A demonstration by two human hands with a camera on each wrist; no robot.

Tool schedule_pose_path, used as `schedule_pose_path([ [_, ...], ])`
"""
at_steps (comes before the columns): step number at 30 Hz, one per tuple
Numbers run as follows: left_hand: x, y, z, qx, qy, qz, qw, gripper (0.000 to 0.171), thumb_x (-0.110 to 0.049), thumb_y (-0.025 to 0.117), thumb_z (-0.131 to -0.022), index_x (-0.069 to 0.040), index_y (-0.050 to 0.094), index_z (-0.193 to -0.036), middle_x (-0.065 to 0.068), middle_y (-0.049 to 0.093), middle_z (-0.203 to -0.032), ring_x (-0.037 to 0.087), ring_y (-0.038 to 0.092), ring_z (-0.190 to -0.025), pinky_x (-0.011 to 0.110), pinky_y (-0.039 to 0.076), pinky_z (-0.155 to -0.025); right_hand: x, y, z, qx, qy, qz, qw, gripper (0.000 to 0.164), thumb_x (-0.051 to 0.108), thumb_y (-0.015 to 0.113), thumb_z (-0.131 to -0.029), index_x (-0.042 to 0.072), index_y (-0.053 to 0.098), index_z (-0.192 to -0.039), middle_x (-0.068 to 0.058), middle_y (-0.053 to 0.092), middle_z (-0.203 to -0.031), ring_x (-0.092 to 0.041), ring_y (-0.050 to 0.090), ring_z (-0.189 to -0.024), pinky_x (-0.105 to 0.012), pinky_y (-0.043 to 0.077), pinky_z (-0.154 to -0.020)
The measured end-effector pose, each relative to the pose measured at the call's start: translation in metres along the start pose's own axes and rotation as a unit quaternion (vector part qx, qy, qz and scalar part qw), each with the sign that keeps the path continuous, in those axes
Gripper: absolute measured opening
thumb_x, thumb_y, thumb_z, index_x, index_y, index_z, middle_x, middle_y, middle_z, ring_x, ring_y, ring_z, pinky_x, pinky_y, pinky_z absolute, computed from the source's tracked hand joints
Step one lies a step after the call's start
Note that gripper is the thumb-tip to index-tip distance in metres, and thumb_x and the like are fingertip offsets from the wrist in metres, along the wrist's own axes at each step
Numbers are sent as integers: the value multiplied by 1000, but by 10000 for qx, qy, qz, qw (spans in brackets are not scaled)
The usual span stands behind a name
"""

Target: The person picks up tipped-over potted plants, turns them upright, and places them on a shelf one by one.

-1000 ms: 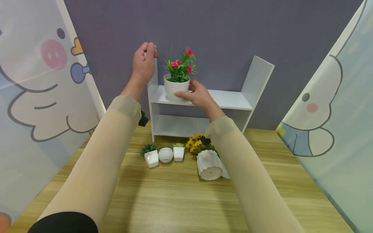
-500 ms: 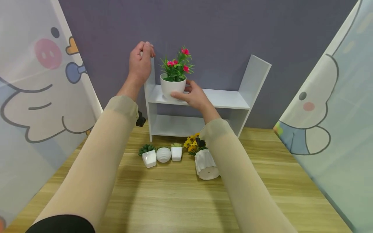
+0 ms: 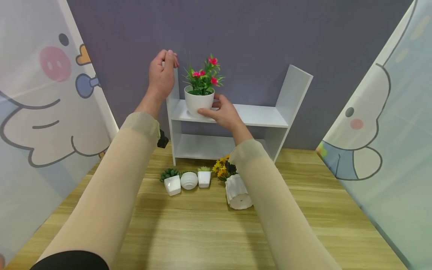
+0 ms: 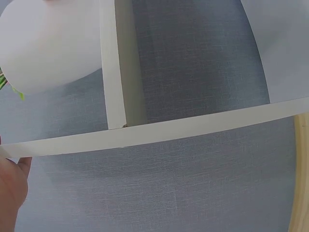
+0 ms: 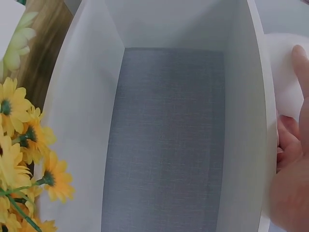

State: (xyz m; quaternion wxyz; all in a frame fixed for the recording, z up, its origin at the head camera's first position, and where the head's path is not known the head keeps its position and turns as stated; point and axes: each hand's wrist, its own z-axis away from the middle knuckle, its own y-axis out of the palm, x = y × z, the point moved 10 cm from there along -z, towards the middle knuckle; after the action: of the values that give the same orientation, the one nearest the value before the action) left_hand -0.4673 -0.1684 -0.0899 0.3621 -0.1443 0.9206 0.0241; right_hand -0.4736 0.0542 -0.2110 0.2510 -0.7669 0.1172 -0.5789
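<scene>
A white pot [image 3: 198, 102] of green leaves and pink flowers [image 3: 202, 77] stands upright at the left end of the white shelf unit's upper board [image 3: 258, 114]. My right hand [image 3: 227, 113] holds the pot from its right side, thumb across the front and fingers reaching behind; the right wrist view shows this hand [image 5: 292, 188] at the edge. My left hand [image 3: 162, 75] grips the top of the unit's left side panel [image 3: 173, 92]. In the left wrist view, the same panel [image 4: 159, 134] runs across, with part of the left hand [image 4: 10, 186] at its end.
Before the shelf, three small white-potted succulents lie tipped on the wooden table [image 3: 189, 232]: a left one [image 3: 173, 185], a round one [image 3: 189, 180], a right one [image 3: 204, 179]. A ribbed white pot [image 3: 237, 193] with yellow flowers [image 3: 221, 168] lies beside them, partly behind my right forearm.
The head view has shifted, so shelf, pot and hands all appear slightly farther left. Both hands keep their holds; the pot stays almost in the same spot on the upper board.
</scene>
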Motion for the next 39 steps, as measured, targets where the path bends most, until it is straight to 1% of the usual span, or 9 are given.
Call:
schedule_pose_path([
  [3,1,0,0,-2,18,4,10000,39,-30,45,-118,-25,52,-80,-11,60,-97,17,60,-136,22,41,-117,-1,0,-1,-58,26,50,10000,98,54,85,-94,17,34,-169,-10,60,-157,-27,60,-141,-48,54,-114],
  [9,1,-1,0,0,11,-14,10000,39,-31,45,-118,-26,52,-81,0,63,-106,17,59,-135,23,42,-116,0,3,-2,-79,-6,159,9998,97,56,83,-95,19,34,-171,-9,61,-157,-27,60,-142,-48,54,-115],
  [15,1,-1,0,36,35,-17,10000,38,-31,45,-118,-26,52,-81,-6,61,-102,16,59,-136,23,41,-116,2,5,-3,-39,-18,247,9997,94,54,81,-97,22,35,-172,-9,61,-158,-26,59,-145,-48,53,-117],
  [18,1,0,0,31,49,6,10000,38,-31,45,-118,-26,52,-81,-5,61,-102,16,59,-135,23,41,-116,2,5,-4,-17,-12,235,9997,93,54,81,-98,23,35,-172,-9,61,-158,-26,59,-145,-49,53,-117],
  [24,0,1,0,54,24,-32,10000,38,-32,45,-118,-26,51,-82,-12,59,-99,15,58,-137,23,40,-118,2,3,-3,6,30,232,9997,97,52,83,-96,22,32,-173,-8,60,-160,-27,58,-147,-49,52,-118],
  [28,0,0,0,39,26,-37,10000,38,-32,45,-118,-26,52,-82,-6,61,-103,15,58,-135,24,41,-117,2,2,-2,7,51,315,9995,104,50,87,-93,21,29,-174,-7,56,-164,-27,55,-151,-49,52,-119],
  [31,0,0,-1,39,29,-35,10000,38,-32,45,-118,-26,52,-82,-6,61,-103,15,58,-136,24,41,-118,1,1,-3,-44,25,406,9992,106,50,89,-92,21,29,-174,-6,54,-167,-28,53,-152,-49,51,-120],
  [34,1,-1,-1,30,7,-28,10000,38,-32,45,-118,-26,52,-82,-11,59,-98,16,59,-138,24,40,-120,1,0,-2,-89,-30,465,9989,107,50,90,-90,21,29,-173,-4,52,-168,-28,58,-144,-49,53,-116],
  [39,4,-3,1,30,-70,-53,10000,38,-34,46,-118,-26,52,-82,-13,58,-97,16,59,-140,24,40,-120,0,-5,3,-145,-150,486,9986,106,47,92,-89,21,32,-172,-1,51,-168,-25,62,-123,-45,56,-101],
])
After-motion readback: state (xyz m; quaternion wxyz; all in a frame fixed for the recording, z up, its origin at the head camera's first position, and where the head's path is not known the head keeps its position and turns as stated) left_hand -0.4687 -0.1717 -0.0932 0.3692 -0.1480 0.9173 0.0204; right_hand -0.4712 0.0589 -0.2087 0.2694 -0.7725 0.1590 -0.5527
